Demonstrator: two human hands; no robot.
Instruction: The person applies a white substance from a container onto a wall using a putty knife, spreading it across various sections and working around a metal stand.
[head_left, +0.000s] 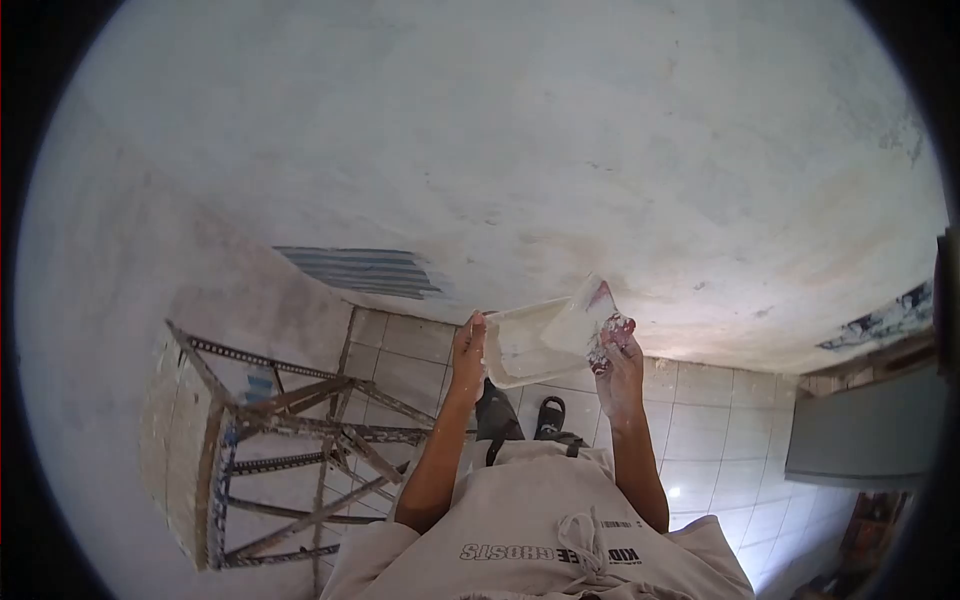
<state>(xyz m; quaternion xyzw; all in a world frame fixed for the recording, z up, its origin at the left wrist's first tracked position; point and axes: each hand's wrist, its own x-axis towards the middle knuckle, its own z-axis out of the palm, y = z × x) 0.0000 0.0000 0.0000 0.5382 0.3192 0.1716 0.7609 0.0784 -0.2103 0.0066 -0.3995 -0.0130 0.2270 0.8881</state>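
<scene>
Wrapped around one end of one pale, box-shaped tray [520, 352], your left hand [468, 352] has it in front of you. Your right hand [620, 376] closes on the lumpy red-and-white end of one wide, whitish flat blade [578, 322], which hides part of the tray's right side. Pale floor tiles [705, 425] run between one brown metal stand [300, 424] on your left and one grey panel [862, 435] on your right. One black sandal [549, 414] shows. Some fingers are hidden.
</scene>
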